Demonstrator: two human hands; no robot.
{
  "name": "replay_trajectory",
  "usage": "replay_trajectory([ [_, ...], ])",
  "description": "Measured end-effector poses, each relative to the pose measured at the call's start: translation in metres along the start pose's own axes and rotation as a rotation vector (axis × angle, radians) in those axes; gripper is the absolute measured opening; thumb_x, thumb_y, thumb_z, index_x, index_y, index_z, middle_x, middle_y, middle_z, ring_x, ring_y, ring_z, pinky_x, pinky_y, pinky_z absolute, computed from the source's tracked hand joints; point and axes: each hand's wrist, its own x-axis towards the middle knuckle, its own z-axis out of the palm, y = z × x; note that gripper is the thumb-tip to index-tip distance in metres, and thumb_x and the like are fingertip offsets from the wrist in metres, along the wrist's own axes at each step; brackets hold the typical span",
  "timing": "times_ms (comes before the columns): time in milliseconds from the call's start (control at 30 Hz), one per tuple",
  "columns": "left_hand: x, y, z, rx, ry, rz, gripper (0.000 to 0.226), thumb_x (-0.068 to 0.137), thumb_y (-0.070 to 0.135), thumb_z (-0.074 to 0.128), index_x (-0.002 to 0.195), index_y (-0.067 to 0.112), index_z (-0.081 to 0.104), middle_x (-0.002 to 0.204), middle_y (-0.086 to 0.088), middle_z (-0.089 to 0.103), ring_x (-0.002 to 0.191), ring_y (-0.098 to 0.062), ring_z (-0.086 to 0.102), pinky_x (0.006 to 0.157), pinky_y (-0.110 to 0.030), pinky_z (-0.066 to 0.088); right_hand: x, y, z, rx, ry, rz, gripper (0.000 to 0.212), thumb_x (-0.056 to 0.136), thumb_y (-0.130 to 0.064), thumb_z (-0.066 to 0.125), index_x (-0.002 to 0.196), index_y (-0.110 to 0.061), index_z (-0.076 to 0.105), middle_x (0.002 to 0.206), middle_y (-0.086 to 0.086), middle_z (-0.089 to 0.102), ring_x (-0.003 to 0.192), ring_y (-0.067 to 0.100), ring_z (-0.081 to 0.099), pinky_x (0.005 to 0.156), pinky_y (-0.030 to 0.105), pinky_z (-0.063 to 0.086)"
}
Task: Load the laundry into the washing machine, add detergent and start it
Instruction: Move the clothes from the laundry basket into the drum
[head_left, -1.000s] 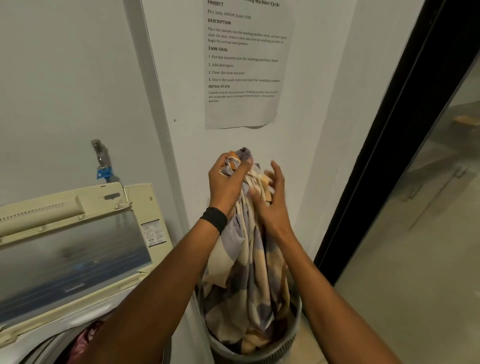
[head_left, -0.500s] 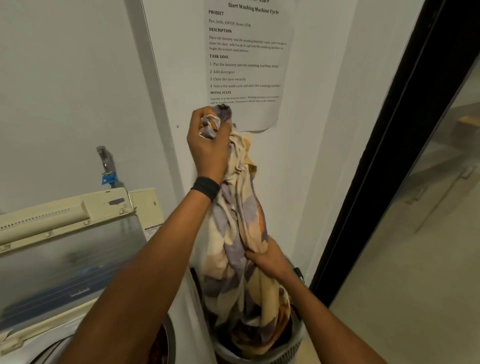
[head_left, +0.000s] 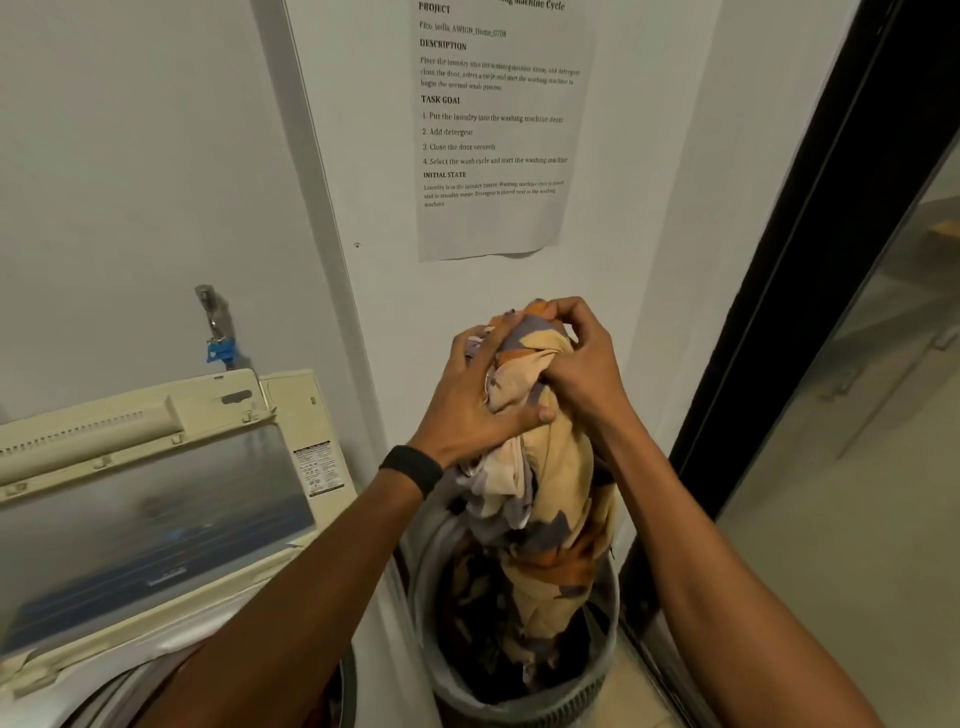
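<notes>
Grips: left grip (head_left: 472, 410), right grip (head_left: 587, 374), both clenched round cloth (head_left: 558, 467) top.
Cloth axis: vertical, tail down in basket (head_left: 566, 699).
Change: right grip risen beside left; left grip lower.

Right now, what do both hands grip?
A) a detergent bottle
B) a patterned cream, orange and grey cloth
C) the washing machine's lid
B: the left hand and right hand both clutch the patterned cream, orange and grey cloth, bunched above the round grey plastic basket.
</notes>
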Motion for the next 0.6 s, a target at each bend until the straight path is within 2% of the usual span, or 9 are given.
replay_trajectory([
  [67, 0.003, -0.001, -0.005, 0.035, 0.099, 0.04, 0.087, 0.075, 0.07, 0.074, 0.15, 0.06, 0.03, 0.142, 0.011, 0.04, 0.126, 0.001, 0.045, 0.098, 0.001, 0.033, 0.0, -0.001, -0.004, -0.013, -0.055, -0.01, 0.039, 0.079, 0.008, 0.073, 0.109, -0.015, 0.065, 0.107, -0.009, 0.073, 0.101, 0.009, 0.071, 0.088, 0.028, 0.057],
  [133, 0.007, -0.002, -0.008, 0.013, 0.192, 0.065, 0.074, 0.08, 0.055, 0.072, 0.148, 0.037, 0.05, 0.132, 0.006, 0.051, 0.115, -0.003, 0.054, 0.095, -0.002, 0.041, -0.003, 0.004, -0.014, -0.053, -0.138, -0.039, 0.05, 0.085, -0.008, 0.075, 0.13, -0.025, 0.063, 0.131, -0.008, 0.066, 0.122, 0.009, 0.063, 0.104, 0.034, 0.052],
  [167, 0.009, -0.001, -0.01, -0.013, 0.231, 0.053, 0.067, 0.083, 0.045, 0.074, 0.145, 0.028, 0.056, 0.129, 0.002, 0.055, 0.113, -0.006, 0.057, 0.095, -0.007, 0.045, -0.008, 0.009, -0.018, -0.079, -0.186, -0.051, 0.061, 0.086, -0.018, 0.077, 0.142, -0.034, 0.056, 0.143, -0.013, 0.058, 0.132, 0.006, 0.056, 0.109, 0.031, 0.048],
  [233, 0.014, 0.003, -0.012, -0.072, 0.323, 0.003, 0.055, 0.089, 0.028, 0.077, 0.141, 0.02, 0.06, 0.125, -0.004, 0.059, 0.112, -0.009, 0.06, 0.097, -0.018, 0.05, -0.025, 0.027, -0.018, -0.102, -0.241, -0.007, 0.087, 0.084, -0.038, 0.083, 0.153, -0.051, 0.032, 0.154, -0.028, 0.041, 0.141, -0.006, 0.042, 0.108, 0.012, 0.041],
  [300, 0.02, 0.009, -0.015, -0.119, 0.37, -0.009, 0.051, 0.09, 0.024, 0.077, 0.138, 0.019, 0.061, 0.123, -0.006, 0.061, 0.113, -0.01, 0.061, 0.097, -0.019, 0.05, -0.053, 0.057, -0.009, -0.104, -0.255, 0.153, 0.102, 0.073, -0.052, 0.088, 0.152, -0.054, 0.023, 0.152, -0.032, 0.04, 0.138, -0.01, 0.042, 0.101, 0.002, 0.038],
  [400, 0.027, 0.012, -0.015, -0.112, 0.393, -0.003, 0.051, 0.091, 0.015, 0.077, 0.138, 0.021, 0.061, 0.123, -0.007, 0.061, 0.114, -0.014, 0.062, 0.095, -0.011, 0.046, -0.084, 0.094, 0.002, -0.099, -0.283, 0.312, 0.104, 0.064, -0.059, 0.086, 0.151, -0.039, 0.033, 0.149, -0.016, 0.05, 0.132, 0.001, 0.053, 0.097, 0.006, 0.044],
  [500, 0.023, 0.006, -0.016, -0.139, 0.459, -0.097, 0.054, 0.088, 0.026, 0.075, 0.138, 0.015, 0.061, 0.123, -0.01, 0.06, 0.108, -0.013, 0.061, 0.089, -0.005, 0.043, -0.078, 0.094, -0.004, -0.18, -0.307, 0.27, 0.101, 0.081, -0.044, 0.083, 0.161, -0.033, 0.021, 0.158, -0.012, 0.04, 0.14, -0.001, 0.043, 0.115, 0.021, 0.038],
  [533, 0.022, 0.003, -0.017, -0.141, 0.484, -0.109, 0.055, 0.087, 0.028, 0.074, 0.139, 0.014, 0.061, 0.122, -0.01, 0.059, 0.104, -0.01, 0.059, 0.087, -0.003, 0.043, -0.073, 0.087, -0.011, -0.195, -0.298, 0.245, 0.095, 0.083, -0.039, 0.082, 0.159, -0.033, 0.024, 0.154, -0.012, 0.044, 0.137, -0.003, 0.045, 0.116, 0.025, 0.039],
  [600, 0.018, -0.005, -0.026, -0.053, 0.54, -0.113, 0.056, 0.088, 0.019, 0.074, 0.142, 0.015, 0.059, 0.122, -0.012, 0.056, 0.101, -0.01, 0.058, 0.084, -0.004, 0.043, -0.062, 0.069, -0.028, -0.189, -0.233, 0.19, 0.082, 0.074, -0.043, 0.078, 0.146, -0.03, 0.04, 0.134, -0.01, 0.06, 0.119, -0.006, 0.058, 0.103, 0.029, 0.05],
])
